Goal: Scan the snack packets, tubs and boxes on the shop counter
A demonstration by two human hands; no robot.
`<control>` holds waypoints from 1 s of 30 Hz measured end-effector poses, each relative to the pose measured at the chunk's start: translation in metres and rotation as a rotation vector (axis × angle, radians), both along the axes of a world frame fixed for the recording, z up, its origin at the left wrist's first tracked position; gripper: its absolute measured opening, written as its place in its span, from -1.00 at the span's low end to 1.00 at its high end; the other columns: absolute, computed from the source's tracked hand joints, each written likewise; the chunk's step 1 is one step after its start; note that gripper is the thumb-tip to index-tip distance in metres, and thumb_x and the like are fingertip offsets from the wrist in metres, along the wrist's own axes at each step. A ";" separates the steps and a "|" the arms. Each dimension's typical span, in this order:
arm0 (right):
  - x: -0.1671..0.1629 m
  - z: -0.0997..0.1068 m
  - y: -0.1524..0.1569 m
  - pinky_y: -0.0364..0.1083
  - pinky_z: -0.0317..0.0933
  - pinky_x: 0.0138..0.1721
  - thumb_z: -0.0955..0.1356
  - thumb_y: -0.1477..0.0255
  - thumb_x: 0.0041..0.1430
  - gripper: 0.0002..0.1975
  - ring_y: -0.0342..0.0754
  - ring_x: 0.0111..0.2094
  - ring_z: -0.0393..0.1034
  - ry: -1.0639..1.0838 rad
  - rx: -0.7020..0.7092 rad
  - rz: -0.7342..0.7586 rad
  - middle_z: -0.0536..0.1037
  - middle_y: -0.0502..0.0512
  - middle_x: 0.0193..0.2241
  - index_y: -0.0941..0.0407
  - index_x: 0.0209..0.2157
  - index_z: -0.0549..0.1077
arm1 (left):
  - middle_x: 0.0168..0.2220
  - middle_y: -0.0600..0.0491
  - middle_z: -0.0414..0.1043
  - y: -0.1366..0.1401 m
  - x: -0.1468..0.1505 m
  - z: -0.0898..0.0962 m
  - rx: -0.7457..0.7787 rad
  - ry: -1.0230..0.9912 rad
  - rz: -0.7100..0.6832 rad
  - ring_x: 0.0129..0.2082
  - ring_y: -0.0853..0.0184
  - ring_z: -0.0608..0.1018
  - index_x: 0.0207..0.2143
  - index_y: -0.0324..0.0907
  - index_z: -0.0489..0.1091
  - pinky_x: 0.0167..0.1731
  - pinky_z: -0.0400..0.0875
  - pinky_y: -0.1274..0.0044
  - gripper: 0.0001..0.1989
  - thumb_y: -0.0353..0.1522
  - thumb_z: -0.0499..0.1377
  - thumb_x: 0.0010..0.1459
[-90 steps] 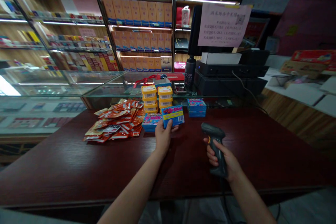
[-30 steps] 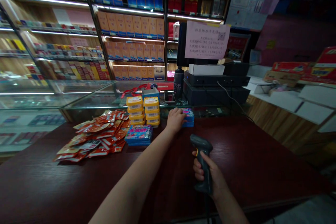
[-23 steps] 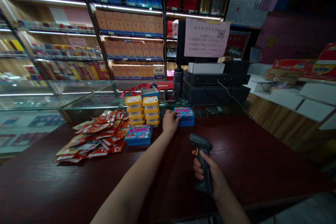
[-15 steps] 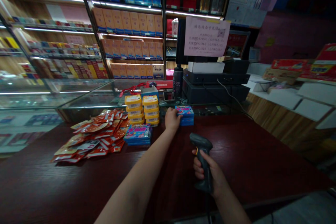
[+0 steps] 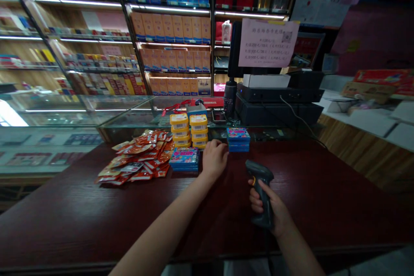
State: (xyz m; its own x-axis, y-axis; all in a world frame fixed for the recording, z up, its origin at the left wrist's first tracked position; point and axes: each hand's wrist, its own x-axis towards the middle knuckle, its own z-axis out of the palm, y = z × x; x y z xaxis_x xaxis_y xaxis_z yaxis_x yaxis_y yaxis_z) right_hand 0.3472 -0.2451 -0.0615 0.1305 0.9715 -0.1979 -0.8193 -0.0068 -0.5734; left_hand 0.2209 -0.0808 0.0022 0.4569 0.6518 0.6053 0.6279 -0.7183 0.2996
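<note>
My right hand [image 5: 274,209] is wrapped round the grip of a dark barcode scanner [image 5: 263,194], whose head points away and to the left over the counter. My left hand [image 5: 215,159] hovers low between two stacks of blue-and-pink flat boxes, its fingers loosely bent with nothing visible in them. The right stack of boxes [image 5: 238,140] stands just beyond its fingertips, with a small gap. On the other side, the left stack of boxes [image 5: 184,159] is close to the wrist. Behind that stack, yellow-lidded tubs [image 5: 189,131] rise in two columns.
Orange snack packets [image 5: 139,159] lie heaped on the dark wooden counter [image 5: 207,224], at left. A glass display case [image 5: 129,114], a phone [image 5: 218,115] and a till with a paper sign [image 5: 268,45] are behind. White boxes [image 5: 371,120] are at right.
My left hand has come off the right stack of boxes and drawn back slightly towards me and the left stack. The view has turned left. My right hand keeps the scanner.
</note>
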 end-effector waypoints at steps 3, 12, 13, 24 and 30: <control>0.000 -0.001 -0.001 -0.31 -0.01 -0.74 0.48 0.29 -0.02 -0.70 -0.29 -0.70 0.11 -0.011 -0.001 0.013 0.31 -0.13 -0.65 0.16 -0.29 0.44 | -0.09 -0.03 0.37 -0.013 -0.031 -0.009 0.025 0.059 0.060 -0.07 0.19 0.38 -0.15 -0.08 0.45 -0.05 0.29 0.36 -0.77 -0.39 0.10 0.15; 0.000 0.003 -0.004 -0.32 0.00 -0.75 0.47 0.33 -0.01 -0.75 -0.28 -0.70 0.10 -0.019 -0.003 0.014 0.31 -0.10 -0.66 0.16 -0.31 0.45 | 0.18 -0.29 0.20 -0.012 -0.073 -0.036 0.061 0.154 0.455 0.25 -0.07 0.12 0.14 -0.30 0.24 0.21 -0.09 0.10 -0.44 -0.34 0.17 0.06; 0.000 0.002 -0.003 -0.31 0.00 -0.75 0.47 0.34 -0.01 -0.75 -0.28 -0.70 0.10 -0.017 -0.001 0.014 0.31 -0.10 -0.65 0.16 -0.31 0.45 | 0.18 -0.31 0.20 -0.011 -0.073 -0.037 0.041 0.170 0.483 0.25 -0.10 0.12 0.14 -0.33 0.23 0.21 -0.10 0.07 -0.41 -0.31 0.19 0.05; -0.001 0.006 -0.004 -0.34 -0.03 -0.74 0.49 0.35 -0.04 -0.72 -0.31 -0.70 0.10 -0.024 -0.010 0.007 0.30 -0.11 -0.66 0.20 -0.31 0.45 | -0.18 -0.07 0.47 -0.015 -0.076 -0.026 0.021 0.144 0.259 -0.07 0.14 0.43 -0.12 -0.09 0.46 0.13 0.13 0.26 -0.65 -0.53 0.00 0.13; 0.000 0.006 -0.004 -0.33 -0.01 -0.74 0.49 0.34 -0.05 -0.70 -0.30 -0.69 0.10 -0.030 0.004 0.009 0.31 -0.11 -0.65 0.20 -0.30 0.44 | -0.07 -0.06 0.41 -0.026 -0.074 -0.014 0.070 -0.035 0.127 -0.04 0.13 0.38 -0.10 -0.01 0.45 0.00 0.22 0.28 -0.70 -0.43 0.04 0.18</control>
State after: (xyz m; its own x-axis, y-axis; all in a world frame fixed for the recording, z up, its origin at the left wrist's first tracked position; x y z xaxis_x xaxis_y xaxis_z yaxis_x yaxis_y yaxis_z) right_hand 0.3469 -0.2486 -0.0555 0.1279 0.9734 -0.1899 -0.8017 -0.0112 -0.5976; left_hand 0.1467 -0.1066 -0.0118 0.3508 0.6589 0.6654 0.7052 -0.6534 0.2753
